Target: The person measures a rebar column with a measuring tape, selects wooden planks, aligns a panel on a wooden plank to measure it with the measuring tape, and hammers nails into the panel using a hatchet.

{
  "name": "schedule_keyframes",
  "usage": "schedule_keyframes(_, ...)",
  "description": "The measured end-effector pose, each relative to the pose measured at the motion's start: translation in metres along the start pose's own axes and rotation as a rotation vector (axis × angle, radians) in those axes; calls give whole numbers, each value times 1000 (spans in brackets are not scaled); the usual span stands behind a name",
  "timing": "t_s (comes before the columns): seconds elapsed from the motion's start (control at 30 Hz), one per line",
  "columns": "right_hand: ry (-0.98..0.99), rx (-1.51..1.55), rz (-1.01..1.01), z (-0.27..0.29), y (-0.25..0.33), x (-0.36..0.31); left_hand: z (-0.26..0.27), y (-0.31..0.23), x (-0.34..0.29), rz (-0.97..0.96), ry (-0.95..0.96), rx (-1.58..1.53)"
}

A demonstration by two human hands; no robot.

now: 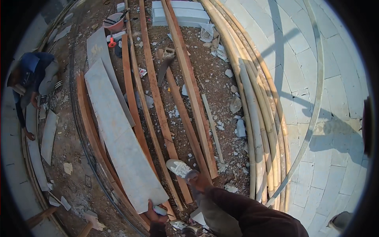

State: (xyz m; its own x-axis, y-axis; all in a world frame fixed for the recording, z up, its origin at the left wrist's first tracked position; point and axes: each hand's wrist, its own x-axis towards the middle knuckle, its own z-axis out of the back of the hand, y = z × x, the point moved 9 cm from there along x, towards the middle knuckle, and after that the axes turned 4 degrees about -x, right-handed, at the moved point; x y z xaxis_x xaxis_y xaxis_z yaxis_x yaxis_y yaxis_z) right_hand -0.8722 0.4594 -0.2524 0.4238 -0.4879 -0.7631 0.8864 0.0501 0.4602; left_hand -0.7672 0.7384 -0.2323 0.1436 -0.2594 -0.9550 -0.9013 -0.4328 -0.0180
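A long pale grey board (pixel 122 138) lies over timber strips, its near end next to my left hand (pixel 152 213). That hand is closed around a small, rounded, whitish object (pixel 160 210), whose kind I cannot make out, against the board's near edge. My right hand (pixel 200 183) is over my bent leg, just behind my shoe (pixel 179 168). Its fingers are partly hidden, so whether it holds anything does not show. Reddish-brown timber planks (pixel 158 110) run lengthwise beside the board and under my foot.
A handsaw (pixel 165 67) lies across the planks. Farther off are a pink basin (pixel 114 23) with tools and white blocks (pixel 181 14). Bamboo poles (pixel 260 118) line a block wall (pixel 308 59) at right. Another person (pixel 33 75) crouches at left. Rubble litters the dirt.
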Motion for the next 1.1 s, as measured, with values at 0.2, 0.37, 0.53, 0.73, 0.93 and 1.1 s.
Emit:
schedule_keyframes(0.2, -412, -237, -347, 62, -171, 47, 53, -6, 89, -59, -85, 158)
schedule_keyframes(0.37, -317, -37, -398, 16, -287, 75, 111, -18, 172, -82, -60, 287)
schedule_keyframes(0.53, -365, -20, -295, 14, -310, 85, 114, 16, 192, 12, -67, 289)
schedule_keyframes(0.73, -632, -216, -75, 22, -266, 93, 170, 24, 179, 33, -210, 504)
schedule_keyframes(0.93, -540, -277, -125, 60, -262, 74, 185, 17, 144, 1, -235, 526)
schedule_keyframes(1.1, -471, -414, 19, 104, -163, -27, 184, -6, 67, 6, -37, 618)
